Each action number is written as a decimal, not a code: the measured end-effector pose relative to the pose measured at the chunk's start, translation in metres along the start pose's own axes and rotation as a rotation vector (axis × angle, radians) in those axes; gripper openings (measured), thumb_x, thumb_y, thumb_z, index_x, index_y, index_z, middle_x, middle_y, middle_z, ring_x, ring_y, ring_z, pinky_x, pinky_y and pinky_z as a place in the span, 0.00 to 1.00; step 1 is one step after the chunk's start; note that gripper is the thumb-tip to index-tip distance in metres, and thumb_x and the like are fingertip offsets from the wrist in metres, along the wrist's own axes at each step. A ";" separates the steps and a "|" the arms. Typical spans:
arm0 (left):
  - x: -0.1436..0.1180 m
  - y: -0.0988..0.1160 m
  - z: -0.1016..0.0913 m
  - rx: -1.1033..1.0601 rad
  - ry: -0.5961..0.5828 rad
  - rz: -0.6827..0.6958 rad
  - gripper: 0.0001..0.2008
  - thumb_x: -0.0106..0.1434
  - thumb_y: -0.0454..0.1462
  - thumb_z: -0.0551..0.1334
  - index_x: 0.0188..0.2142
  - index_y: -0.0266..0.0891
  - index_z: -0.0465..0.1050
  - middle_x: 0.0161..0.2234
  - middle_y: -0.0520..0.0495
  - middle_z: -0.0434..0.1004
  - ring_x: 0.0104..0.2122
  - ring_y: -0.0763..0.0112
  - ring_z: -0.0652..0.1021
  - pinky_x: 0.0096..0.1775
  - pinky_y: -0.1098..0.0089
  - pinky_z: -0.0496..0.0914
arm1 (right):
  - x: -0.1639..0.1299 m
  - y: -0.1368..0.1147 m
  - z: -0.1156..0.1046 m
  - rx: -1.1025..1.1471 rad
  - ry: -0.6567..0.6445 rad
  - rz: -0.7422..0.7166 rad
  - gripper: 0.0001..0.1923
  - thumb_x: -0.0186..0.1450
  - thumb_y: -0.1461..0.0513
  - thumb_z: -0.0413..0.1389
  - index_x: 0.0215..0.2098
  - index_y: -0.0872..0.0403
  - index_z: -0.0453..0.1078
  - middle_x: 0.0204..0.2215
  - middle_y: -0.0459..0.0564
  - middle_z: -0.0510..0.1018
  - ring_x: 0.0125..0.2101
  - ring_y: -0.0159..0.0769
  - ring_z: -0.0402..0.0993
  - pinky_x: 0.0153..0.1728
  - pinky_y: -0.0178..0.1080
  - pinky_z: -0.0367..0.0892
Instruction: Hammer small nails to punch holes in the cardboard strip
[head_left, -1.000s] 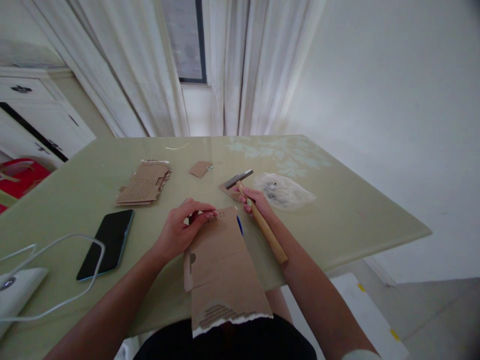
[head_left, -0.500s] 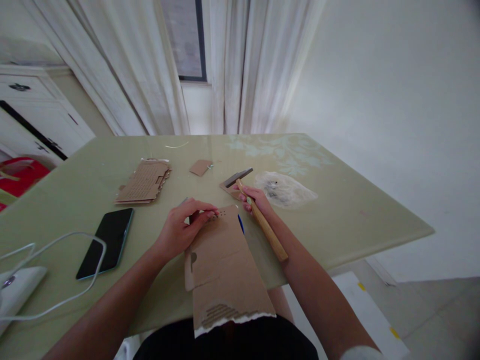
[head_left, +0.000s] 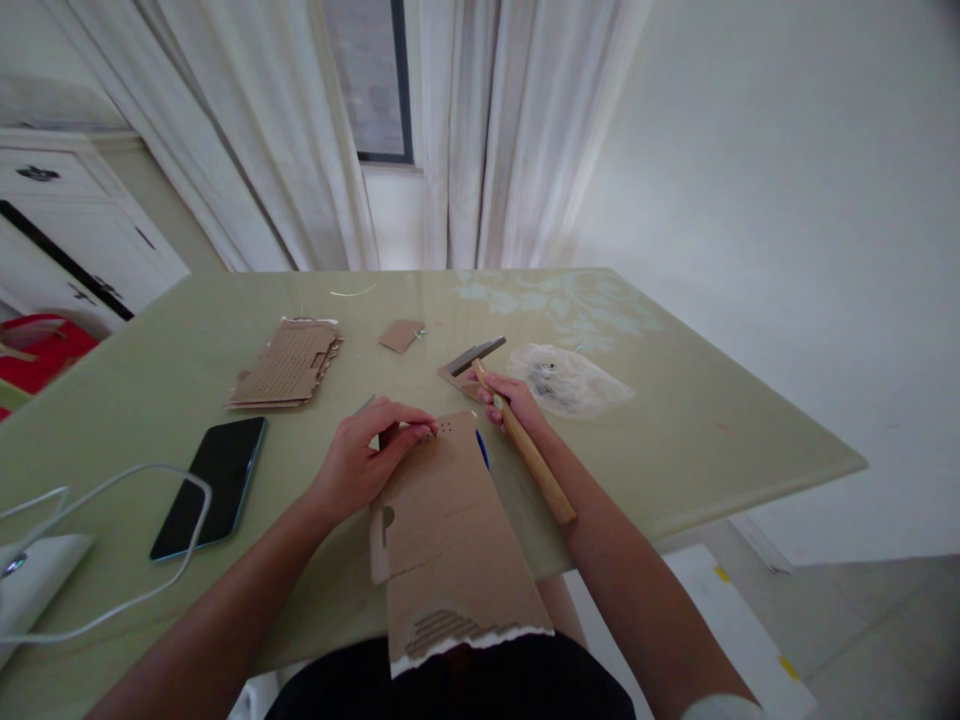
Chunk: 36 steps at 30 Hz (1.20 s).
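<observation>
At the near table edge, cardboard sheet already bore a few small holes at its far end; left hand pinched something tiny there, too small to identify. Right hand was closed around the hammer, head resting on the table; most of the sheet remained unmarked.

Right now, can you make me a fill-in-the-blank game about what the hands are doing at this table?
1. The right hand holds a ____ with a wooden handle.
2. The left hand pinches the far end of a piece of ____.
3. The phone lies on the table with its ____ screen facing up.
4. A white ____ curves beside the phone.

Missing words: hammer; cardboard; dark; cable
</observation>
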<state>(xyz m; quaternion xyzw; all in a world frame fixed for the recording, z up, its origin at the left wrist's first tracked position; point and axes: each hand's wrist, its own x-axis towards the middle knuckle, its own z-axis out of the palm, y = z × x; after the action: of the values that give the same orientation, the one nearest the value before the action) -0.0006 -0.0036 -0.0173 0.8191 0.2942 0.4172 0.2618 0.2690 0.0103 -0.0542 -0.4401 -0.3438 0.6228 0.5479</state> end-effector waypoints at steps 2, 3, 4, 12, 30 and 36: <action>0.000 0.000 0.000 0.011 -0.013 0.024 0.07 0.74 0.36 0.65 0.44 0.44 0.85 0.36 0.51 0.87 0.33 0.70 0.79 0.36 0.71 0.70 | -0.001 -0.001 0.000 -0.003 0.002 0.003 0.20 0.64 0.53 0.68 0.47 0.58 0.79 0.21 0.38 0.70 0.13 0.24 0.61 0.12 0.30 0.52; 0.001 0.000 -0.001 0.016 -0.019 0.036 0.07 0.74 0.35 0.65 0.44 0.44 0.84 0.37 0.51 0.87 0.33 0.70 0.79 0.36 0.71 0.70 | -0.001 -0.001 0.000 -0.004 0.001 0.004 0.20 0.63 0.53 0.68 0.47 0.58 0.79 0.22 0.38 0.70 0.13 0.24 0.61 0.12 0.30 0.52; 0.001 0.001 -0.001 0.019 -0.024 0.046 0.07 0.75 0.35 0.65 0.44 0.44 0.84 0.37 0.51 0.87 0.34 0.70 0.78 0.36 0.71 0.69 | -0.001 -0.001 0.000 -0.005 0.000 0.005 0.20 0.63 0.53 0.68 0.47 0.58 0.78 0.22 0.38 0.70 0.13 0.24 0.62 0.12 0.30 0.52; 0.003 0.008 -0.002 0.067 -0.038 0.084 0.07 0.74 0.35 0.65 0.42 0.43 0.84 0.31 0.52 0.82 0.28 0.72 0.74 0.34 0.72 0.68 | 0.001 0.001 -0.001 -0.008 -0.020 -0.023 0.21 0.63 0.51 0.69 0.47 0.58 0.77 0.21 0.37 0.69 0.13 0.23 0.61 0.12 0.29 0.50; 0.016 0.005 -0.002 0.063 -0.115 0.067 0.06 0.74 0.37 0.66 0.42 0.41 0.84 0.31 0.52 0.82 0.28 0.72 0.76 0.30 0.73 0.67 | 0.008 0.012 -0.001 -0.269 -0.099 -0.095 0.26 0.60 0.45 0.69 0.41 0.59 0.79 0.20 0.40 0.73 0.14 0.27 0.65 0.17 0.34 0.54; 0.007 0.006 -0.001 0.041 -0.123 0.081 0.05 0.75 0.34 0.66 0.44 0.42 0.83 0.36 0.51 0.86 0.34 0.71 0.78 0.40 0.71 0.71 | -0.004 -0.003 0.007 -0.253 -0.174 -0.024 0.25 0.62 0.47 0.68 0.46 0.59 0.81 0.22 0.40 0.72 0.14 0.27 0.64 0.16 0.33 0.54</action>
<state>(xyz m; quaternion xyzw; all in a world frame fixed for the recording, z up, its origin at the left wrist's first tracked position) 0.0037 -0.0030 -0.0091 0.8596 0.2528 0.3700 0.2455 0.2640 0.0067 -0.0486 -0.4460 -0.4707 0.6038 0.4636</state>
